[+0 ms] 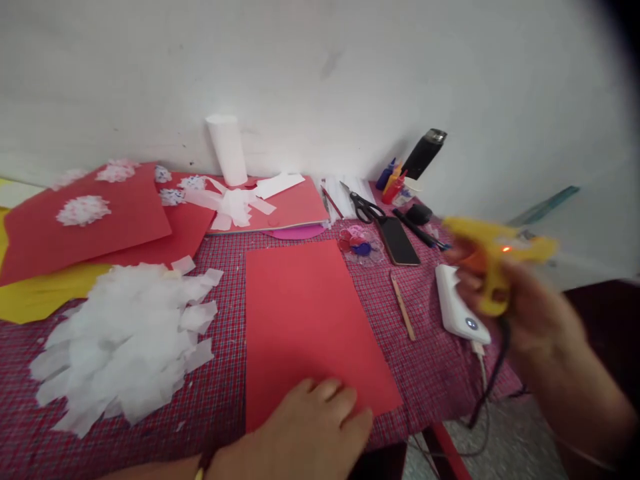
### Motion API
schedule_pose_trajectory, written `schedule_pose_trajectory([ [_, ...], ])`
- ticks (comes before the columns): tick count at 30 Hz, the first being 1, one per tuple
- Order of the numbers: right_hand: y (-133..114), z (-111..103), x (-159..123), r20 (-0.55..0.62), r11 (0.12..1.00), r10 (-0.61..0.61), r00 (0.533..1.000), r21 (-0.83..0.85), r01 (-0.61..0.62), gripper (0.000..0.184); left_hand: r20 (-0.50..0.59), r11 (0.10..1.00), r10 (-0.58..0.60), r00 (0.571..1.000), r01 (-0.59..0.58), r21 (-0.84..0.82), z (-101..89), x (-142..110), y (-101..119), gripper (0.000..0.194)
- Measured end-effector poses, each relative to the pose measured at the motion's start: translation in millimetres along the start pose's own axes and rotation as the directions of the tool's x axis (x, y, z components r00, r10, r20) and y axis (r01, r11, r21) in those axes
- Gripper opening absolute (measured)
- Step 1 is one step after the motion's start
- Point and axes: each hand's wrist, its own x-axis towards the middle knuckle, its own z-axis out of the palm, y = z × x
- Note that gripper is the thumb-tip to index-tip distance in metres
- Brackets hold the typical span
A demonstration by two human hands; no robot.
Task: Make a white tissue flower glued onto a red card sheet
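Observation:
A plain red paper sheet (310,320) lies flat on the checked cloth. My left hand (313,423) rests on its near edge, palm down with the fingers a little apart. Over the table's right side, my right hand (525,300) is closed round a yellow hot glue gun (497,250). The gun is blurred, and a small orange light glows on its body. Its cord hangs below the hand. To the left of the sheet is a large layered piece of white tissue strips (125,340).
Beneath the gun lies a white power bank (460,307) with a cable plugged in. A wooden stick (403,305), phone (399,240), scissors (364,205), paint bottles (393,180) and black flask (424,155) are nearby. Red sheets with tissue puffs (100,230) lie at left, a paper roll (227,150) behind.

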Motion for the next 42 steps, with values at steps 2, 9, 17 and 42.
schedule_pose_trajectory([
  [2, -20.7, 21.6, -25.2, 0.414, 0.831, 0.110, 0.903, 0.460, -0.312, 0.038, 0.006, 0.998, 0.046, 0.999, -0.046, -0.044, -4.2, -3.0, -2.7, 0.034],
  [9, -88.4, 48.5, -29.1, 0.681, 0.663, -0.109, 0.724, 0.592, -0.458, 0.044, -0.052, 0.994, 0.039, 0.998, -0.034, 0.104, 22.1, -33.1, -37.4, 0.059],
  [17, -135.7, 79.9, -16.6, 0.360, 0.844, -0.443, 0.821, 0.475, 0.247, 0.025, -0.152, 0.979, 0.163, 0.975, -0.140, 0.149, 45.8, -40.1, -56.1, 0.053],
  [42, -98.6, 121.1, 8.5, 0.777, 0.912, -0.054, 0.628, 0.294, -0.286, 0.057, -0.453, 0.974, 0.173, 0.875, -0.084, 0.211, 63.7, -38.1, -58.0, 0.027],
])
